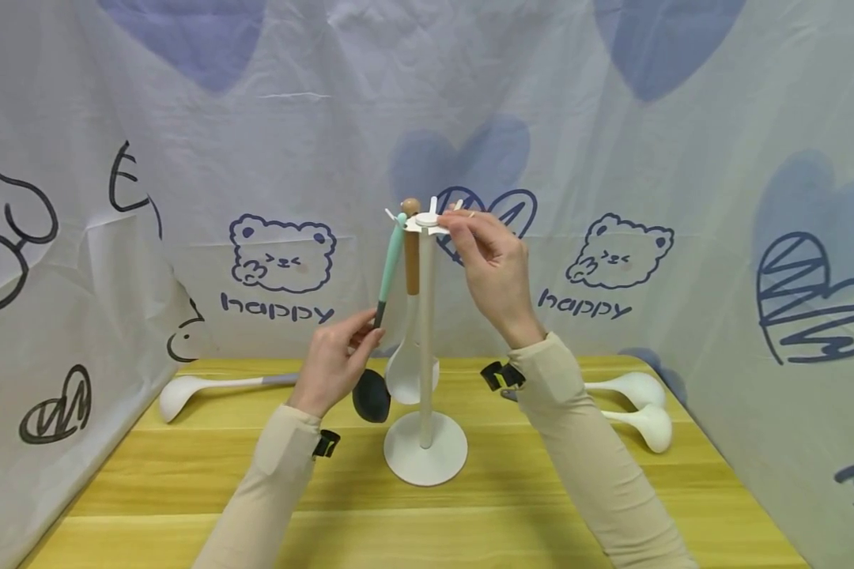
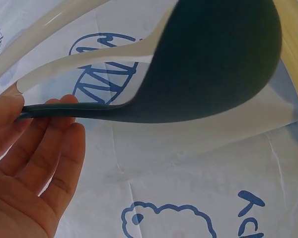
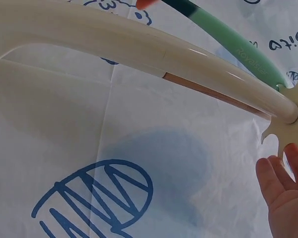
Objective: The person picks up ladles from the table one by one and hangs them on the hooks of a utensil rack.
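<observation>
A white utensil stand (image 1: 427, 340) with a round base and a hooked top disc stands on the table. My left hand (image 1: 333, 359) pinches the dark shaft of a ladle with a mint green handle (image 1: 393, 261) and black bowl (image 2: 213, 64). The handle's top end is at a hook on the disc's left side. My right hand (image 1: 494, 265) holds the disc's right edge between thumb and fingers; in the right wrist view its fingertips (image 3: 268, 173) are at the disc (image 3: 288, 131). Behind the post hangs a white-headed utensil with a wooden handle (image 1: 412, 265).
On the table (image 1: 370, 521), a white ladle with a grey handle (image 1: 213, 383) lies at the left. Two white ladles, one farther back (image 1: 640, 389) and one nearer (image 1: 651, 427), lie at the right, partly behind my right arm. A printed cloth (image 1: 427, 95) surrounds the table.
</observation>
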Tool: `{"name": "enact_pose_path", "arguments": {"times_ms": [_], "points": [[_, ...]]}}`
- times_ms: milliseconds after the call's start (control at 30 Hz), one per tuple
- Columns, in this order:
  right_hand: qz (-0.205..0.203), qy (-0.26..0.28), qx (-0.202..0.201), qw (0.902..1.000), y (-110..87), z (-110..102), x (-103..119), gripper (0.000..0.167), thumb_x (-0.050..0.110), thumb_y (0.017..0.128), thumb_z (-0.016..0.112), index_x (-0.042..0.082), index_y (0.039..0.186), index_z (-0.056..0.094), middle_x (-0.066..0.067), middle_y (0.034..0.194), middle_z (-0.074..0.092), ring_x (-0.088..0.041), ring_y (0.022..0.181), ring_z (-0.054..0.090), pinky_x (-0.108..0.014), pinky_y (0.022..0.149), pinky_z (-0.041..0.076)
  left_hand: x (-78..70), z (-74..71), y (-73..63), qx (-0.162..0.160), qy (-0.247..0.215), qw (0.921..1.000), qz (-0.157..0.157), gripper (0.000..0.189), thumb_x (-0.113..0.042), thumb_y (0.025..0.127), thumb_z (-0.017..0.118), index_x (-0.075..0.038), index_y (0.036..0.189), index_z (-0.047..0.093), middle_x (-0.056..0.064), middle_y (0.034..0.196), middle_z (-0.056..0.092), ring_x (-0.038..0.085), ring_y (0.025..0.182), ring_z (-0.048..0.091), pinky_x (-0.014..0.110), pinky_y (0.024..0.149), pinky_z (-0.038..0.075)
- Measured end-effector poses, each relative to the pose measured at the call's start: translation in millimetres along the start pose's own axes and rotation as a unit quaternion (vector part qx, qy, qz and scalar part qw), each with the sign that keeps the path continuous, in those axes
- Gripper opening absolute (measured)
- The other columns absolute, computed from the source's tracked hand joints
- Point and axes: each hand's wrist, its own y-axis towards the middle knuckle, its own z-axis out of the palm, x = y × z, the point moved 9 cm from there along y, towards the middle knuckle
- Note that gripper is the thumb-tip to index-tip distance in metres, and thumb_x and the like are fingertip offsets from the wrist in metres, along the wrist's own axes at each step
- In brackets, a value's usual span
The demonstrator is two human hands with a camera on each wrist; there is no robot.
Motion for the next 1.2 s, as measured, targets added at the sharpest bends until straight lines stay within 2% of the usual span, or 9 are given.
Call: {"name": "enact_pose_path", "arguments": {"times_ms": [133,267,367,567,833,1000,1200], "points": [[0.000,-0.003,0.003,1.0000,-2.0,-0.5,-2.2,0.022,0.013,0.099,0.059,-0.002,0.111,0.070,-0.016,0.119,0.068,-0.025,0.125,0.058,-0.025,0.103,0.049,2.5,1.0,-1.5,0.003,0.002,1.0000,-0.003,0.026,-0.007,0.094,0.065,-0.001,0.119,0.067,0.012,0.092,0.074,0.020,0.075,0.070,0.029,0.068,0.061],[-0.007,-0.005,0.001,1.0000,-6.2,-0.5,-3.9,0.023,0.011,0.099,0.058,-0.003,0.113,0.069,-0.016,0.124,0.066,-0.022,0.128,0.056,-0.025,0.104,0.049,4.9,1.9,-3.1,0.012,0.001,0.9998,-0.015,0.025,-0.010,0.095,0.065,-0.004,0.119,0.067,0.011,0.094,0.074,0.019,0.076,0.070,0.029,0.068,0.060],[-0.013,0.008,-0.013,0.9998,-9.4,-3.6,-4.6,0.021,0.008,0.098,0.059,-0.004,0.113,0.068,-0.017,0.125,0.066,-0.018,0.126,0.058,-0.027,0.102,0.050,6.2,1.1,-4.5,0.016,-0.002,0.9997,-0.020,0.024,-0.012,0.097,0.062,-0.004,0.119,0.067,0.011,0.096,0.074,0.019,0.077,0.070,0.029,0.069,0.060],[-0.010,0.023,-0.047,0.9986,-14.6,-14.0,-7.4,0.020,0.005,0.097,0.058,-0.005,0.111,0.069,-0.017,0.124,0.066,-0.019,0.121,0.061,-0.029,0.100,0.052,8.3,-2.9,-6.4,0.011,-0.005,0.9998,-0.014,0.027,-0.016,0.102,0.054,-0.003,0.121,0.067,0.013,0.102,0.074,0.023,0.083,0.071,0.035,0.071,0.061],[0.017,0.003,-0.047,0.9987,-28.4,-17.3,-19.7,0.018,0.008,0.098,0.058,-0.002,0.108,0.070,-0.015,0.119,0.070,-0.018,0.113,0.065,-0.029,0.100,0.052,17.5,-4.8,-11.6,0.015,0.010,0.9993,-0.031,0.027,-0.022,0.104,0.050,-0.005,0.110,0.071,0.012,0.100,0.074,0.026,0.089,0.071,0.042,0.076,0.061],[0.038,-0.008,-0.038,0.9985,-37.3,-15.7,-28.8,0.019,0.010,0.098,0.058,-0.001,0.107,0.071,-0.016,0.114,0.071,-0.021,0.109,0.067,-0.029,0.102,0.051,26.4,-4.6,-15.3,0.023,0.011,0.9985,-0.048,0.030,-0.024,0.105,0.048,-0.007,0.110,0.071,0.011,0.095,0.074,0.024,0.086,0.070,0.041,0.077,0.060],[0.060,-0.028,-0.030,0.9974,-54.1,-17.0,-42.1,0.020,0.011,0.099,0.057,-0.001,0.107,0.071,-0.016,0.111,0.072,-0.023,0.108,0.066,-0.030,0.103,0.050,35.9,-7.0,-18.7,0.024,0.029,0.9982,-0.047,0.030,-0.025,0.105,0.048,-0.007,0.104,0.072,0.009,0.087,0.073,0.021,0.078,0.067,0.038,0.070,0.059]]}}
